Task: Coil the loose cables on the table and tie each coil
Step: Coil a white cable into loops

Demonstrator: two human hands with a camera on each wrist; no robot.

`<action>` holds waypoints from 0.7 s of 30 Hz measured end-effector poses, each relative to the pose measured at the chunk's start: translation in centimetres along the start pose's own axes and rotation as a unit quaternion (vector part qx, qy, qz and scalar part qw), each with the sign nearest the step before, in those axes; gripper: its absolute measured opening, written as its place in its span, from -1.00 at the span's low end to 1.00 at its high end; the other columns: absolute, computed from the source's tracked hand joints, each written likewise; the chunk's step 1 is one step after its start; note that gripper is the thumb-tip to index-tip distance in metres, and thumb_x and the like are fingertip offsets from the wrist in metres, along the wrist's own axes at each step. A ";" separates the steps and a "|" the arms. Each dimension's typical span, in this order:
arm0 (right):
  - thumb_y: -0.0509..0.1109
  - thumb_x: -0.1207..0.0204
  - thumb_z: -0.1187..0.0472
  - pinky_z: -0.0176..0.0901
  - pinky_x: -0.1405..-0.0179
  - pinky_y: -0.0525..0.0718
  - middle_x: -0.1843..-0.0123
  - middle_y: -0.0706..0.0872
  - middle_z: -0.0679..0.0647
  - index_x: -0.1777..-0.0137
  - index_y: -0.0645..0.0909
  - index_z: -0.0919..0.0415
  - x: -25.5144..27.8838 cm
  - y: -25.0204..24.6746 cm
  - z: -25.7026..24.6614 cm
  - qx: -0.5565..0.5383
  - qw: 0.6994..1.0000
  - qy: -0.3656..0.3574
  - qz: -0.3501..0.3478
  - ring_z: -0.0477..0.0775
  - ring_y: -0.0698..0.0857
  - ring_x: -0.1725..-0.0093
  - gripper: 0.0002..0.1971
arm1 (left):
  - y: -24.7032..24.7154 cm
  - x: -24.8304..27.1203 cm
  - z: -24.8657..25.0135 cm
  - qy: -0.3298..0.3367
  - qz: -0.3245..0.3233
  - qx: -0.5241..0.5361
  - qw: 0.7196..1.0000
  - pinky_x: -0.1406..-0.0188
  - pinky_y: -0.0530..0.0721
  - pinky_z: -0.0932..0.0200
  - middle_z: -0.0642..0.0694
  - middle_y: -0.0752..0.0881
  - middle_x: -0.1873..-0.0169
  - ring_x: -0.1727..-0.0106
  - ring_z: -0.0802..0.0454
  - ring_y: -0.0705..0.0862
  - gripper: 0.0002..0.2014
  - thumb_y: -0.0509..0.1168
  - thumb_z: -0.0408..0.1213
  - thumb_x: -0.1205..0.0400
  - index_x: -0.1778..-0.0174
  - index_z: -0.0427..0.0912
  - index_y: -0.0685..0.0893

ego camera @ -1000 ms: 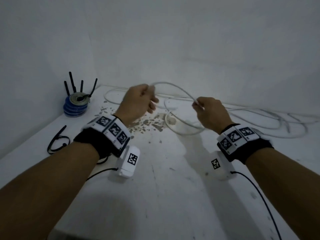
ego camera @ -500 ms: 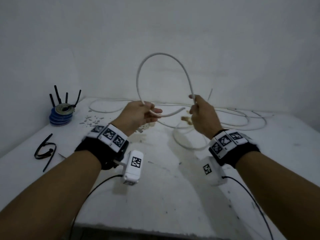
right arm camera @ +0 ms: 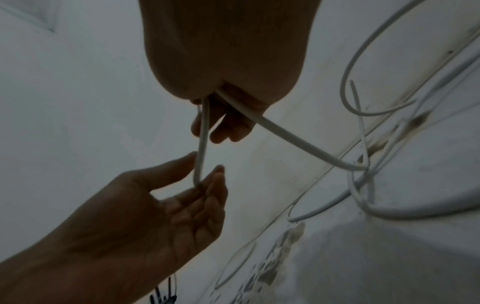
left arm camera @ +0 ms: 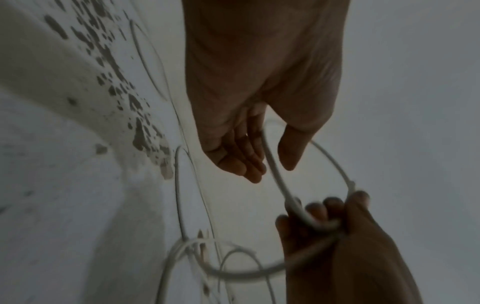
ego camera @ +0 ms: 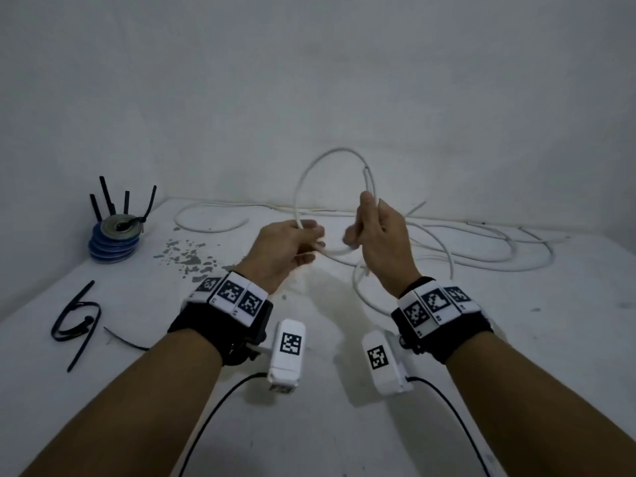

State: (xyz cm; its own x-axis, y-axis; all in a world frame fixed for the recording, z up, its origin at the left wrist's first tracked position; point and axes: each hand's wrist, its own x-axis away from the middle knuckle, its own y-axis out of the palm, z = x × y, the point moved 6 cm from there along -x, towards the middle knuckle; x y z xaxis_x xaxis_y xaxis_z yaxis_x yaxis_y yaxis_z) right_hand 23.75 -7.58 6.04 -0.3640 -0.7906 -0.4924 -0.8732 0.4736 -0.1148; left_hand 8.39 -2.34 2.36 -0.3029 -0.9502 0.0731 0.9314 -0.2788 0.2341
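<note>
Above the worktop point(ego camera: 309, 390), both hands hold one raised loop of white cable point(ego camera: 311, 166).

The head view alone shows the rest of the cable sprawled toward 2 o'clock and black ties point(ego camera: 74, 318) at 9 o'clock. The left wrist view shows the left hand point(ego camera: 282, 249) with fingers relaxed, cable between thumb and fingers; the right hand point(ego camera: 382, 242) has its grip curled round two strands.
</note>
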 end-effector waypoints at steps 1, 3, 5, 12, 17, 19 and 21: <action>0.10 -0.80 0.01 -0.16 0.47 0.55 0.44 0.55 0.39 0.25 0.49 0.30 -0.4 -0.1 0.1 0.002 1.000 0.004 -0.011 0.11 0.56 0.49 -0.54 | -0.8 -0.7 0.4 0.017 0.013 0.017 1.000 0.23 0.72 0.15 -0.18 0.77 0.14 0.18 -0.01 0.77 -0.79 0.42 -0.41 -0.61 -0.15 -0.28 0.67; 0.09 -0.79 -0.04 -0.12 0.48 0.44 0.51 0.44 0.24 0.27 0.51 0.28 -1.1 0.0 0.9 0.040 0.998 0.006 -0.048 0.04 0.44 0.56 -0.51 | -1.9 -2.2 1.3 0.038 0.026 0.061 0.997 0.21 0.68 0.12 -0.10 0.78 0.15 0.16 -0.01 0.78 -0.82 0.41 -0.39 -0.62 -0.13 -0.22 0.66; 0.10 -0.78 -0.07 -0.16 0.48 0.36 0.58 0.40 0.02 0.27 0.56 0.20 -1.6 0.4 1.9 0.080 0.993 0.002 -0.087 -0.08 0.34 0.60 -0.53 | -2.2 -3.3 1.6 0.045 0.004 0.036 0.998 0.29 0.64 0.15 -0.11 0.77 0.16 0.27 0.01 0.75 -0.81 0.39 -0.33 -0.65 -0.16 -0.27 0.68; 0.51 -0.54 0.00 -0.36 0.47 0.50 0.41 0.62 -0.16 0.14 0.62 0.07 -3.2 1.1 3.6 0.203 0.956 -0.002 -0.211 -0.24 0.53 0.51 -0.82 | -0.1 -4.8 2.7 0.210 -0.005 -0.189 0.959 0.25 0.69 0.24 -0.06 0.79 0.12 0.25 0.13 0.74 -0.71 0.47 -0.26 -0.61 -0.25 -0.04 0.71; 0.47 -0.58 0.12 -0.36 0.40 0.50 0.28 0.72 -0.09 0.02 0.65 0.07 -3.5 1.1 4.4 0.252 0.938 -0.005 -0.239 -0.19 0.60 0.45 -0.93 | 2.0 -6.2 2.6 0.188 -0.074 -0.284 0.937 0.07 0.71 0.20 0.04 0.81 0.13 0.16 0.14 0.75 -0.79 0.49 -0.13 -0.58 -0.13 0.04 0.80; 0.49 -0.58 0.14 -0.46 0.51 0.42 0.44 0.68 -0.14 -0.01 0.68 0.13 -3.9 0.4 4.4 0.217 0.952 -0.002 -0.215 -0.21 0.53 0.57 -0.90 | 2.7 -6.7 2.0 0.164 -0.109 -0.332 0.923 -0.09 0.70 0.15 0.08 0.83 0.11 0.02 0.15 0.77 -0.82 0.47 -0.04 -0.58 -0.06 0.05 0.83; 0.53 -0.55 0.15 -0.43 0.57 0.37 0.55 0.63 -0.14 0.02 0.73 0.12 -4.0 -0.2 4.3 0.188 0.960 -0.006 -0.208 -0.18 0.45 0.63 -0.92 | 3.1 -6.9 1.7 0.152 -0.120 -0.350 0.916 0.06 0.61 0.32 0.18 0.80 0.30 0.19 0.31 0.73 -0.84 0.41 -0.02 -0.63 0.12 0.03 0.84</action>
State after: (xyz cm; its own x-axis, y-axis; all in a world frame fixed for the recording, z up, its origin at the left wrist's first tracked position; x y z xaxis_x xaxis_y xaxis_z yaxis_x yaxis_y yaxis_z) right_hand 26.72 -2.85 4.33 -0.0034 -0.9380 -0.3467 -0.7622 0.2268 -0.6063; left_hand 12.98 3.56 4.23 -0.5454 -0.8145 -0.1976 0.7784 -0.4049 -0.4797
